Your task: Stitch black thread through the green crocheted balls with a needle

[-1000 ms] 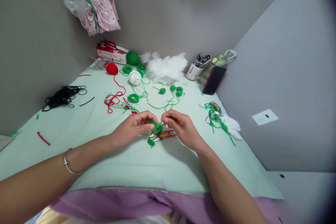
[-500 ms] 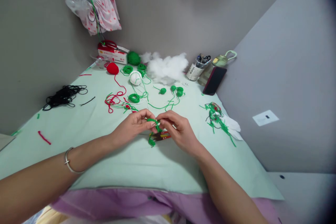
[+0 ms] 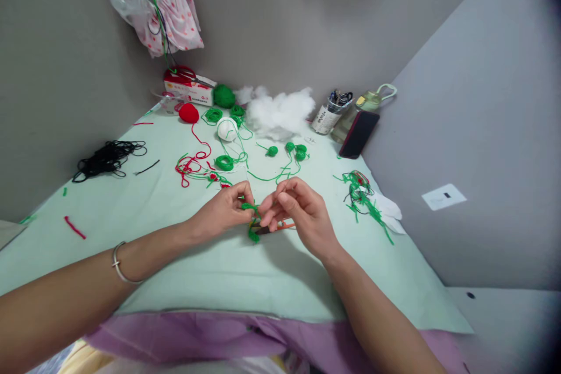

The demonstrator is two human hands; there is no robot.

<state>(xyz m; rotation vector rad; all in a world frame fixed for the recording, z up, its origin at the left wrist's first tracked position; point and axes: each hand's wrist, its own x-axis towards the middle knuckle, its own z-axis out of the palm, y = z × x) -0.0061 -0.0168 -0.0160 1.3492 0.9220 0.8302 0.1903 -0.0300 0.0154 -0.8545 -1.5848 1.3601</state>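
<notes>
My left hand pinches a small green crochet piece between thumb and fingers. Close on its right is my right hand, its fingers loosely curled and apart, with nothing visible between them; the fingertips are near the piece. Below the hands, thread snips with orange-red handles lie on the cloth, partly covered by my right fingers. Another green crocheted bit is beside the blades; whether it joins the held piece I cannot tell.
Beyond my hands are a green yarn ring, small green balls, red yarn and white stuffing. Black yarn lies left. Green scraps and a leaning phone are at right, near a pen cup.
My right hand has loosened from its pinch at the green piece, and its fingers have spread. My left hand has shifted slightly left, still holding the piece.
</notes>
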